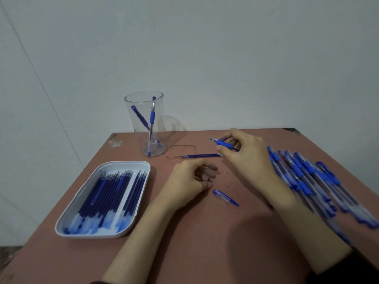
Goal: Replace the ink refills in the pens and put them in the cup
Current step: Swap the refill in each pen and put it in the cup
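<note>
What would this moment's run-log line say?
right hand: holds pen | left hand: pinches small dark part | cup: two pens inside | two refills: lying on table

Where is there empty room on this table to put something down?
Bare table between the forearms at the front, and the far right corner beyond the right hand. Crowded: pen pile at right, refill tray at left, loose refills by the cup.

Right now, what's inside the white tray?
Many blue ink refills lie side by side in the white tray, tips pointing toward the wall. They overlap, so any refills underneath are covered and cannot be counted.
</note>
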